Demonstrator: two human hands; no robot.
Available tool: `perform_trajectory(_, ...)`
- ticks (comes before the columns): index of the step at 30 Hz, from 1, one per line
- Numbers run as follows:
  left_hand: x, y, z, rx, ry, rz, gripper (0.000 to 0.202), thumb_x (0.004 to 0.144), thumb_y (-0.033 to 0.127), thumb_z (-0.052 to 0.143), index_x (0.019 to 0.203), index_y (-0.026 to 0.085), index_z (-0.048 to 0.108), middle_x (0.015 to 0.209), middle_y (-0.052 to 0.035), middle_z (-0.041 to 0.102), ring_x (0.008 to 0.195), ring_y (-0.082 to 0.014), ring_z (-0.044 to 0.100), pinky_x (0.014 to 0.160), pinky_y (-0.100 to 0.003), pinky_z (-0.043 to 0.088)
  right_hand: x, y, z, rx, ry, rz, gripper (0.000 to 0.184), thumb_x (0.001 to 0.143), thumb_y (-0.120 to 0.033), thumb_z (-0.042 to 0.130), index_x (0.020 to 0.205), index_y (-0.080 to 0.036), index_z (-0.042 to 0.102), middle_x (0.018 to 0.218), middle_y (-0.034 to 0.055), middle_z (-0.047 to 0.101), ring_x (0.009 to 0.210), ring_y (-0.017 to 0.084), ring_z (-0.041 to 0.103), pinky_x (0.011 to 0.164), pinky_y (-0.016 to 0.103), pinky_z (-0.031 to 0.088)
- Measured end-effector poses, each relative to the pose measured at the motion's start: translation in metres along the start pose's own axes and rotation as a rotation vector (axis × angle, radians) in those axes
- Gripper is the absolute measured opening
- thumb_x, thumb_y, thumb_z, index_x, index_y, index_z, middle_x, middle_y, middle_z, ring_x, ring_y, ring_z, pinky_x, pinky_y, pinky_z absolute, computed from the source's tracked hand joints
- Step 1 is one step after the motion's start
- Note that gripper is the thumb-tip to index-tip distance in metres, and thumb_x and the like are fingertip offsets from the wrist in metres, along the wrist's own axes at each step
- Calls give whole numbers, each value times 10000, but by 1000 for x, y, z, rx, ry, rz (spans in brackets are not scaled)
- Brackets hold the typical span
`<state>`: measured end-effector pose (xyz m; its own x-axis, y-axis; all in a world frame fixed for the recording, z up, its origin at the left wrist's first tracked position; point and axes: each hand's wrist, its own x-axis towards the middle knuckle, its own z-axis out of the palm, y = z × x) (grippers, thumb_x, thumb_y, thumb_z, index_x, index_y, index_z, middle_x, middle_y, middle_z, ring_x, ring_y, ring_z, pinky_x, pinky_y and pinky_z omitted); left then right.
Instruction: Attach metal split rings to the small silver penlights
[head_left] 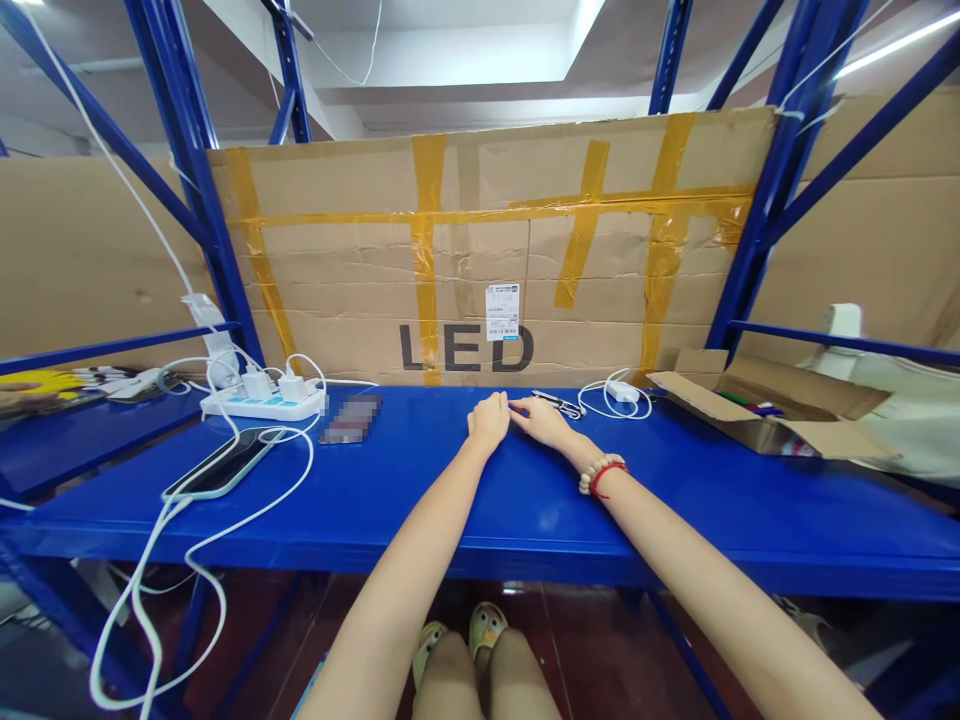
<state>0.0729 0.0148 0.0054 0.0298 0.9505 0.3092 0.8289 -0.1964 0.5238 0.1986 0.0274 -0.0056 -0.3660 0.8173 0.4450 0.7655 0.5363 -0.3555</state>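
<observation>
You face a blue metal workbench (382, 480) set within blue rack uprights (176, 100), with diagonal braces (862, 150) running off to both sides. Along the back edge of the bench, a wide cardboard panel (337, 270) stands upright, crossed by strips of amber tape (424, 255); large black letters (463, 348) on it read "LED", and a white label (502, 305) partly covers the D. More brown cardboard (885, 230) stands to your left and right. Above you is a pale ceiling (465, 60) with a recessed section, and a lit tube lamp (900, 43) slants at upper right. Beneath the bench lies a glossy, dark reddish tiled floor (581, 640).
</observation>
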Motion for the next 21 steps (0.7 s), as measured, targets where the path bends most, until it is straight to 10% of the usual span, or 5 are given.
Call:
perform_trajectory(11,4,-5,-3,147,-38,73,442,945,344,187,1011,231,610,1096,-55,648,1038,-203,580,853,-325,440,4,8,5,305,-70,5,345,786,-425,428,662,-132,562,485,-31,474,463,90,414,502,222,316)
perform_trajectory(21,4,-6,-6,248,-150,183,428,940,316,210,1006,233,625,1124,-58,635,1065,-202,563,867,-324,435,-1,2,-4,-21,-92,-3,290,784,-315,453,588,-133,564,479,-34,440,489,82,318,502,229,232)
